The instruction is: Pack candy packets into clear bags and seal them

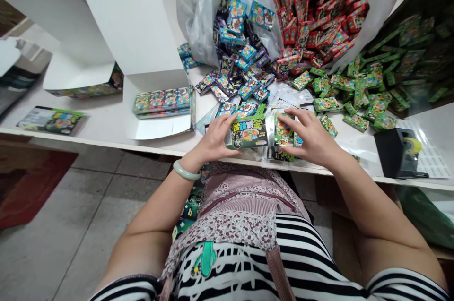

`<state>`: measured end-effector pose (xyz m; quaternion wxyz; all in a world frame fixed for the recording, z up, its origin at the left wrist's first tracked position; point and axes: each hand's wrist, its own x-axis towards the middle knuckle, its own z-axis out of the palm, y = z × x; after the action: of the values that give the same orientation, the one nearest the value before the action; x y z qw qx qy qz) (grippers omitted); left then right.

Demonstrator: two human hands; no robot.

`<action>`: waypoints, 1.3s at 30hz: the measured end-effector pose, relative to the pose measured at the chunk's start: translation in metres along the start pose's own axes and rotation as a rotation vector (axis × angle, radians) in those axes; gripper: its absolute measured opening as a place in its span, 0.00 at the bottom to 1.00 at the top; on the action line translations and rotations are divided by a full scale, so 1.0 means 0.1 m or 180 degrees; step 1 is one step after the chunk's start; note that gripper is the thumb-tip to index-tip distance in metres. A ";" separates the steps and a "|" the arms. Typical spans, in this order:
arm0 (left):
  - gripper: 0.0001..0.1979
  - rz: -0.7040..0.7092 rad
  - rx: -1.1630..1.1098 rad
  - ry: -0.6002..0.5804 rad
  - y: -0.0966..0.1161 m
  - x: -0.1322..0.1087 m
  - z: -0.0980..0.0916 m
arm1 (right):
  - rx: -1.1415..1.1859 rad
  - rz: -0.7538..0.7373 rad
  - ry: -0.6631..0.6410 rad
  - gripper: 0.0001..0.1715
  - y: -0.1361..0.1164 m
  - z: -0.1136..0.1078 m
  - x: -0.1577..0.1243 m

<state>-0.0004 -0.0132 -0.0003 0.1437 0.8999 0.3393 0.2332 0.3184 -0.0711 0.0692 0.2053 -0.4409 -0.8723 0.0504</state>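
My left hand (pixel 217 137), a pale bangle at its wrist, is closed on a black-and-green printed candy packet (pixel 250 133) at the table's front edge. My right hand (pixel 308 136) grips a clear plastic bag (pixel 270 138) that has a small green candy box (pixel 283 132) in it. Packet and bag lie side by side; whether they are joined I cannot tell. Just beyond my fingers are blue candy boxes (pixel 247 109) and more clear film (pixel 292 95).
Behind are plastic bags of blue and purple boxes (pixel 237 15) and red boxes (pixel 319 17). Loose green boxes (pixel 358 86) spread rightward, near a tape dispenser (pixel 399 150). Leftward stand an open carton (pixel 163 126) with stacked packets, another carton (pixel 85 88) and a flat packet (pixel 53 120).
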 end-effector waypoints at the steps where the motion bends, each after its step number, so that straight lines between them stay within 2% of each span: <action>1: 0.60 0.0012 0.0002 -0.0032 0.00 -0.01 0.00 | -0.0009 -0.0074 -0.0078 0.42 0.02 0.00 -0.02; 8: 0.59 0.0030 0.0056 -0.0162 0.03 0.00 0.00 | -0.0004 -0.0260 -0.0724 0.37 0.03 -0.10 -0.03; 14: 0.55 0.0172 0.0000 -0.0351 0.11 0.01 -0.02 | -0.0069 -0.0312 -0.1003 0.35 0.07 -0.13 0.07; 22: 0.56 0.0034 -0.0062 -0.0381 0.12 0.06 -0.03 | -0.0327 -0.0235 -0.0964 0.34 0.04 -0.08 0.16; 27: 0.57 0.0040 -0.0165 -0.0449 0.12 0.09 -0.05 | 0.0112 -0.0205 -0.0915 0.37 0.13 -0.04 0.17; 30: 0.56 0.0060 -0.0317 -0.0494 0.11 0.09 -0.04 | 0.0257 -0.0147 -0.0867 0.36 0.17 -0.05 0.15; 34: 0.56 -0.0032 -0.0377 -0.0411 0.07 0.06 -0.03 | 0.0149 -0.0004 -0.0543 0.34 0.13 -0.09 0.12; 37: 0.56 -0.0145 -0.0376 -0.0277 0.04 0.03 -0.03 | 0.0028 0.0185 -0.0209 0.37 0.08 -0.10 0.12; 39: 0.57 -0.0148 -0.0381 -0.0252 0.04 0.02 -0.02 | -0.0039 0.0229 -0.0133 0.39 0.05 -0.08 0.12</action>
<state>0.0014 -0.0145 0.0038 0.2159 0.8901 0.3397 0.2140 0.3188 -0.0593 0.0793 0.1824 -0.4721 -0.8602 0.0615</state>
